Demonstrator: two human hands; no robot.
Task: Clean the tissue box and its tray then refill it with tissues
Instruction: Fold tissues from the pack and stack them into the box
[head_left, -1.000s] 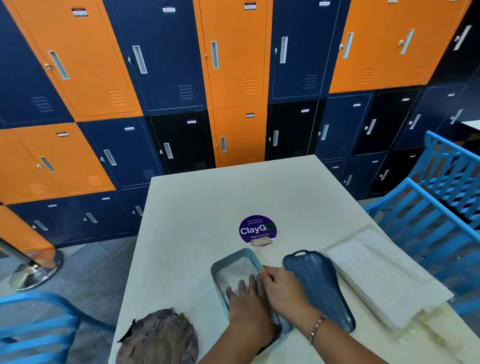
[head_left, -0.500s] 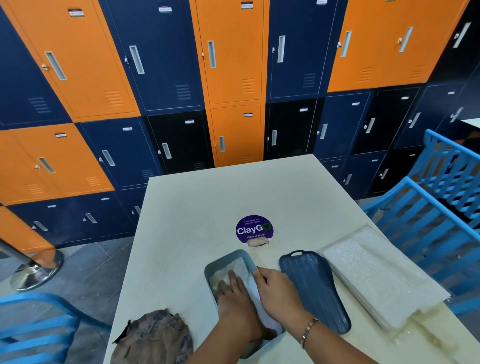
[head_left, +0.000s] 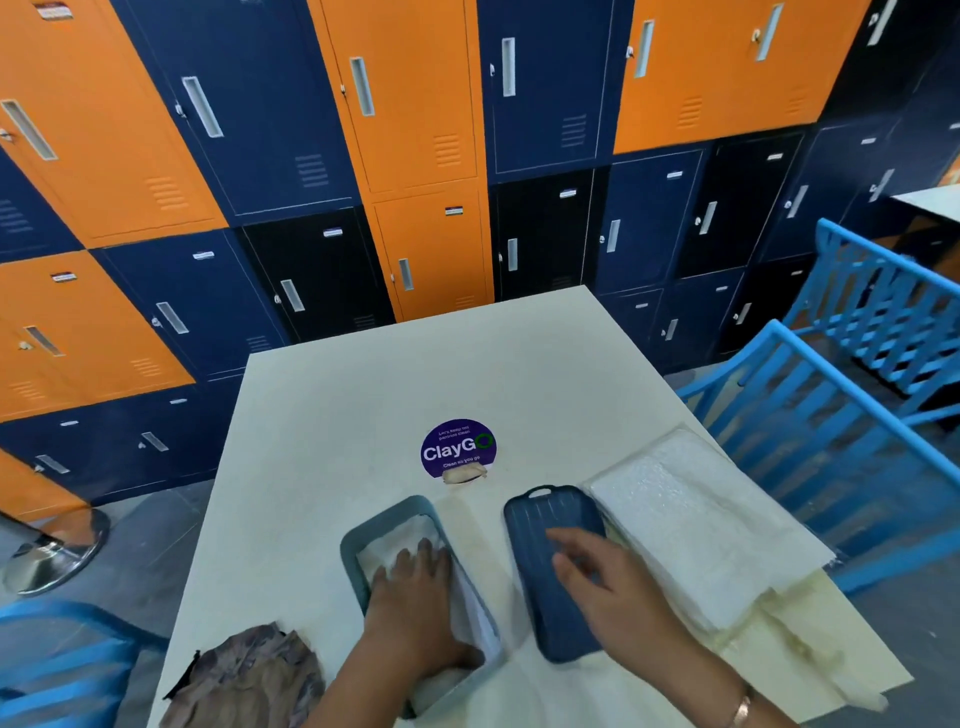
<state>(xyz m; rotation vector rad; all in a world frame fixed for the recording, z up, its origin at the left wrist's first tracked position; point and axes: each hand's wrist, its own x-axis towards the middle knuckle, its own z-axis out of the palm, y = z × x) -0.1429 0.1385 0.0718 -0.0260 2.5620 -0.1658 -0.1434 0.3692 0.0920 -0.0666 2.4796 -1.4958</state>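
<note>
A grey-blue tissue box lies open on the white table, with white tissues inside. My left hand presses flat on the tissues in the box. To its right lies the dark blue tray or lid, ribbed side up. My right hand hovers over that tray with fingers loosely spread, blurred, holding nothing. A large stack of white tissues in clear plastic wrap lies at the right edge of the table.
A crumpled brownish cloth lies at the table's near left corner. A purple round sticker with a small scrap below it marks the table's middle. Blue chairs stand at right and near left. Orange and navy lockers fill the wall behind.
My right hand left the tissue box and moved right, over the dark blue tray. My left hand stayed pressing on the tissues in the box.
</note>
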